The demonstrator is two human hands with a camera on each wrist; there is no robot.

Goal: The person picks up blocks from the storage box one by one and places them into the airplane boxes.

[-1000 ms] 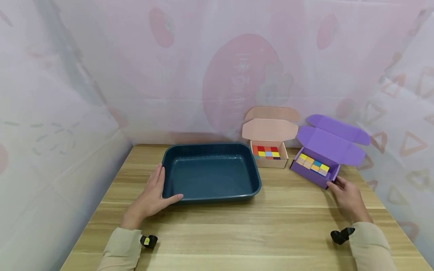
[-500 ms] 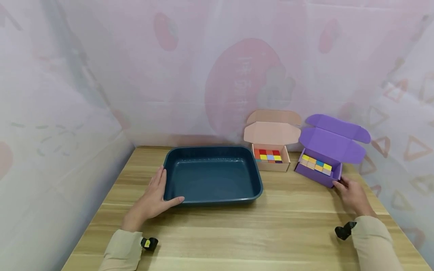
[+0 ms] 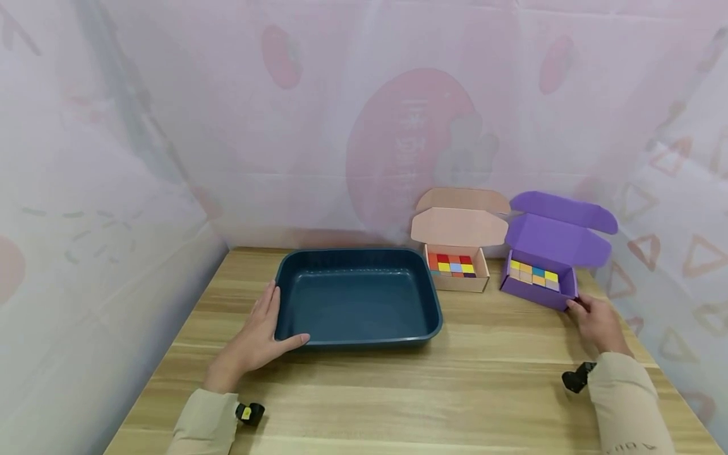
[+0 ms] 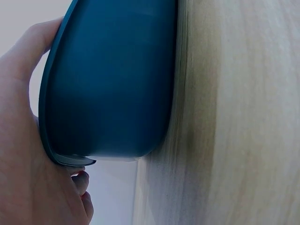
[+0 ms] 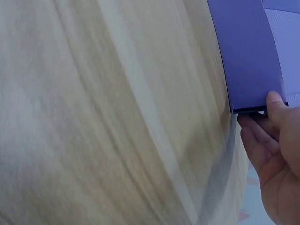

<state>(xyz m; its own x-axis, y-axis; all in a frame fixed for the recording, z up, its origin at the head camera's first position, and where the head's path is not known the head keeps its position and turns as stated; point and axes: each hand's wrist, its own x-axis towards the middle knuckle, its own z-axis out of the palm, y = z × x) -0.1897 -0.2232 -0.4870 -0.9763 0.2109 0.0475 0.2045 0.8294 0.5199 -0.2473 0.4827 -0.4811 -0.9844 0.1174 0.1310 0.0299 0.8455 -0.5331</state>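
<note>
A dark teal rectangular tray (image 3: 358, 344) lies on the wooden table. My left hand (image 3: 250, 344) rests against its near left corner, fingers straight along the left side and thumb on the front rim. In the left wrist view the palm of the left hand (image 4: 33, 154) lies along the rim of the tray (image 4: 108, 84). At the right my right hand (image 3: 600, 325) grips the near right corner of a purple cardboard box (image 3: 534, 295), thumb on its front, fingers curled at its side. The box's lid stands raised, and several coloured cubes (image 3: 534, 275) sit inside.
A peach cardboard box (image 3: 461, 284) with raised lid stands between the tray and the purple box, holding several coloured cubes (image 3: 455, 265). Close behind the table (image 3: 398, 404) hangs a printed curtain (image 3: 318, 145); curtains also stand at both sides.
The right hand has turned the purple box, so its front lies more square to the peach box, and nearer it. The left hand stays on the tray. The head view has tilted slightly.
</note>
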